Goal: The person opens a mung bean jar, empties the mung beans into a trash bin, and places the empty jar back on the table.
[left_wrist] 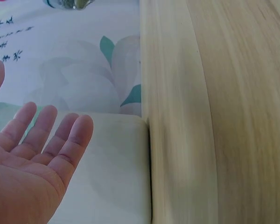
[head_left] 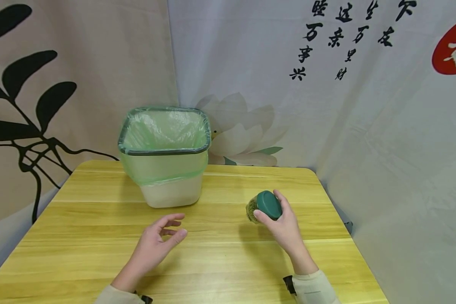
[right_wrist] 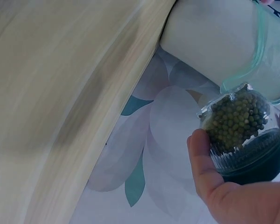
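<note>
A clear jar (right_wrist: 238, 122) of small green beans with a dark green lid (head_left: 269, 205) is gripped by my right hand (head_left: 286, 228), thumb on one side and fingers on the other. The jar is tilted and held above the table, its lid toward my palm. My left hand (head_left: 156, 245) holds nothing, fingers spread and slightly bent, in front of the bin. In the left wrist view the palm and fingers of my left hand (left_wrist: 35, 163) show beside the bin's pale wall (left_wrist: 116, 172).
The white bin (head_left: 171, 192) with a green plastic liner (head_left: 163, 166) and a dark rim stands at the back left of the wooden table (head_left: 213, 270). Behind the table hangs a printed cloth (head_left: 243, 50) with leaves, a flower and black writing.
</note>
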A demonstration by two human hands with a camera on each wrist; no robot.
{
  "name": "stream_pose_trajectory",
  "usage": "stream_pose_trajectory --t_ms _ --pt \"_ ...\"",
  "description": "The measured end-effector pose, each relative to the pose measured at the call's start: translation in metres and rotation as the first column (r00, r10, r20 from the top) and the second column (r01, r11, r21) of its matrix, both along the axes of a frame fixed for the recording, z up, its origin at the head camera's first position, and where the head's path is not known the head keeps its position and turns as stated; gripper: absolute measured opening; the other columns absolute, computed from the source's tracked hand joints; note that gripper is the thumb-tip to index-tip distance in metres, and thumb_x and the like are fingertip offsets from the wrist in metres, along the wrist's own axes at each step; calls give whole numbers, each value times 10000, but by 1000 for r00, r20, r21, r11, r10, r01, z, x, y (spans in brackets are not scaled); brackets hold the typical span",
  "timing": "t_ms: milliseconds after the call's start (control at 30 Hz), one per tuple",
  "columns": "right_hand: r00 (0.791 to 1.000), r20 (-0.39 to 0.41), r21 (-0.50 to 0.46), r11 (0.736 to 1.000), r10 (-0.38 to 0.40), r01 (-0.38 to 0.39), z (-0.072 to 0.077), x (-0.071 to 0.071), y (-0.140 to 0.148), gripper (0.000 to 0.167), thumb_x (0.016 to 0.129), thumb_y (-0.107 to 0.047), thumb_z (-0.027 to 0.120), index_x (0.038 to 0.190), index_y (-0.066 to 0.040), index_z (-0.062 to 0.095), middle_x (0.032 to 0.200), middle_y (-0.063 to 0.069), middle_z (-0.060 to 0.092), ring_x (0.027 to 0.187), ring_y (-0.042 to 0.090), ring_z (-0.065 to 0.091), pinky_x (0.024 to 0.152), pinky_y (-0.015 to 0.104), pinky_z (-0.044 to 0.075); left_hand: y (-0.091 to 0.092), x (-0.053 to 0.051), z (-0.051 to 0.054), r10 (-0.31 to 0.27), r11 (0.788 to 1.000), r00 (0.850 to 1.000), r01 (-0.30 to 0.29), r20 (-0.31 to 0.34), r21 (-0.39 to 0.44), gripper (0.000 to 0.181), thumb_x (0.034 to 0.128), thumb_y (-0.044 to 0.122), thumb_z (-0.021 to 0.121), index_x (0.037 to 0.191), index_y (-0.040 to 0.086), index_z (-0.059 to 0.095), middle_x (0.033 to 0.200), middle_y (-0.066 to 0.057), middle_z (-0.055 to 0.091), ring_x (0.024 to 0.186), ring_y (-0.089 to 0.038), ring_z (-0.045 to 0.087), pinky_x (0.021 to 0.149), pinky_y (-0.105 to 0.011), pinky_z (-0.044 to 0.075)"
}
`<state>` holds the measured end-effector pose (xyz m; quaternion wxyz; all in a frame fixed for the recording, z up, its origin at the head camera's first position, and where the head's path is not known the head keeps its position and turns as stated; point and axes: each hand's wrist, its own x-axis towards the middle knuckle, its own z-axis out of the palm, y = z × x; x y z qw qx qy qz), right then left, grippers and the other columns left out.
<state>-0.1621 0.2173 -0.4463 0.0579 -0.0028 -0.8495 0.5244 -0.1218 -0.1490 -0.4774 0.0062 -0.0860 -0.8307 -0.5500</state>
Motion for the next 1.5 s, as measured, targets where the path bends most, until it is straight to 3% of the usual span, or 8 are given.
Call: stream_pose_trajectory --t_ms 267,700,1067,1333,1500 --pt "999 -4 -15 999 33 -33 0 3 -10 970 891 -417 873 1671 -239 325 1612 165 489 1340 385 616 1048 535 574 5 -1 0 -16 1000 999 16 43 -4 568 974 364 799 1486 244 584 1460 -201 630 1252 -432 673 915 -461 637" --pt "997 -3 -41 996 82 -82 2 11 -31 938 888 -403 877 1657 -277 354 1565 163 545 1307 359 644 1029 519 587 13 -2 -4 -34 999 999 34 24 3 681 907 343 872 1505 258 557 1454 -200 625 1243 -453 675 964 -590 605" --pt "991 -12 -96 986 136 -137 8 17 -51 927 872 -352 894 1643 -278 386 1491 154 604 1234 316 677 978 449 606 29 -3 -2 -66 998 998 66 -9 -2 872 806 342 955 1548 247 507 1554 -141 560 1321 -448 629 1030 -590 581" --pt "987 -5 -102 981 162 -162 10 22 -62 930 873 -357 895 1645 -304 380 1472 143 619 1229 303 679 975 469 610 35 -3 -1 -95 995 993 94 -74 -16 906 808 310 956 1570 214 476 1601 -110 524 1376 -407 585 1047 -571 572" --pt "985 8 -112 979 171 -169 10 24 -66 938 867 -359 900 1645 -302 378 1455 148 626 1211 298 678 965 464 610 37 -3 -1 -102 995 991 100 -83 -23 940 796 370 958 1582 224 465 1608 -95 523 1378 -383 585 1050 -554 576"
